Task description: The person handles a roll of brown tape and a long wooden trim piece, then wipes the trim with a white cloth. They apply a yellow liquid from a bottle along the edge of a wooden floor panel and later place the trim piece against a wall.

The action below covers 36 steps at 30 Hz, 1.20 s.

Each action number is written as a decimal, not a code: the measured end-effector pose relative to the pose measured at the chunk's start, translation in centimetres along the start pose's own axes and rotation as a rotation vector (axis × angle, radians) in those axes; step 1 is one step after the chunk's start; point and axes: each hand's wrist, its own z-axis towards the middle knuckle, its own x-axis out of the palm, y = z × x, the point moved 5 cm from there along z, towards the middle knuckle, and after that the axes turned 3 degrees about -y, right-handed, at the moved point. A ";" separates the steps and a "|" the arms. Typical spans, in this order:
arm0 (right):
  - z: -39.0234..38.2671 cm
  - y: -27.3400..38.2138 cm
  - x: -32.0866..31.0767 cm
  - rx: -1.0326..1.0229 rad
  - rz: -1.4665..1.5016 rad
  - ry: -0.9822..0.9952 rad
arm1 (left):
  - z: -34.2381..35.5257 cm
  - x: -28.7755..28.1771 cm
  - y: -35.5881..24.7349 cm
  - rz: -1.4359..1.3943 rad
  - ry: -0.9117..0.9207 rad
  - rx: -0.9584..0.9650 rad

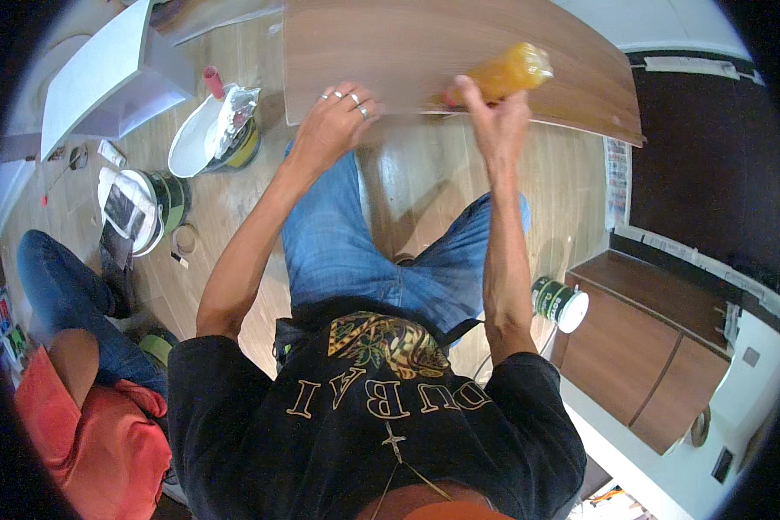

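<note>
Here, one clear bottle [507,74] of orange-yellow stuff, blurred, red at its narrow end, lies tilted across the right hand [499,121], fingers wrapped round it, over the near edge of one brown wood board [364,43]. Left hand [334,126], ringed, fingers bent, is at the same edge; cannot tell if it grips anything. Count: two buckets [192,139] at left, one small green can [550,301] at right.
</note>
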 end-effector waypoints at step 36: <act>-2.8 3.4 4.1 -0.115 -0.083 0.015 | -0.4 -0.4 0.0 0.125 -0.019 -0.007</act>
